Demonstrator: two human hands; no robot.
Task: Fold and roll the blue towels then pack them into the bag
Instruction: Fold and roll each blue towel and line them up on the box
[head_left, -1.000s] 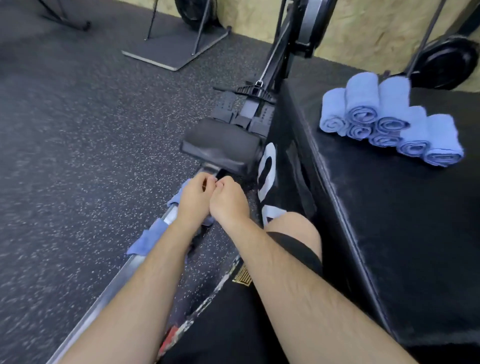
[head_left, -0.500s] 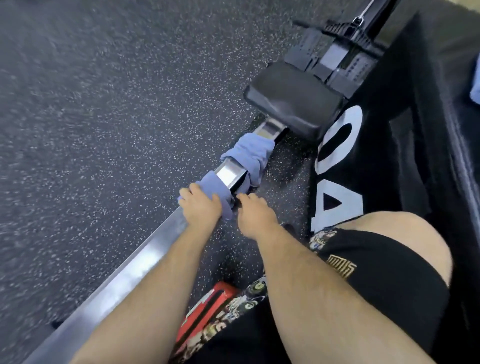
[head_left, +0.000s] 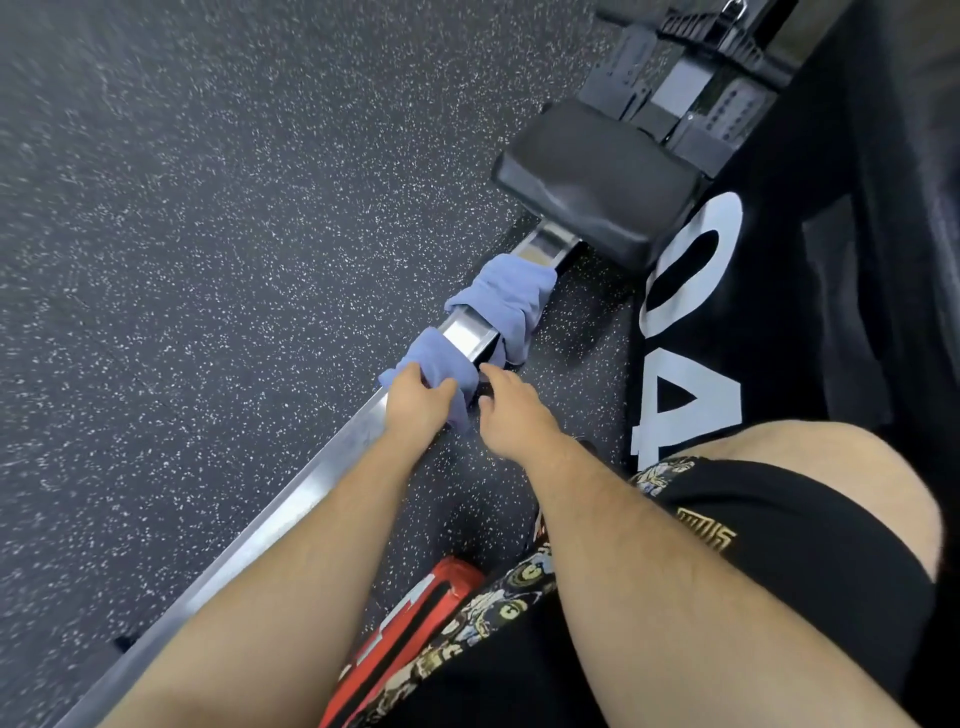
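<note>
While left hand (head_left: 418, 410) grips blue towel (head_left: 506, 291), right hand (head_left: 511, 415) hovers open; box (head_left: 779, 322) reads "04".

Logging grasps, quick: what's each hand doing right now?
Left hand: grips the blue towel draped over the rail.
Right hand: open, fingers reaching beside the towel, holding nothing.

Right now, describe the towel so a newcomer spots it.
A shiny metal rail crosses the speckled floor toward a black padded seat. Just before the seat, a towel drapes over the rail, the left hand gripping its near end. It alone is blue.
</note>
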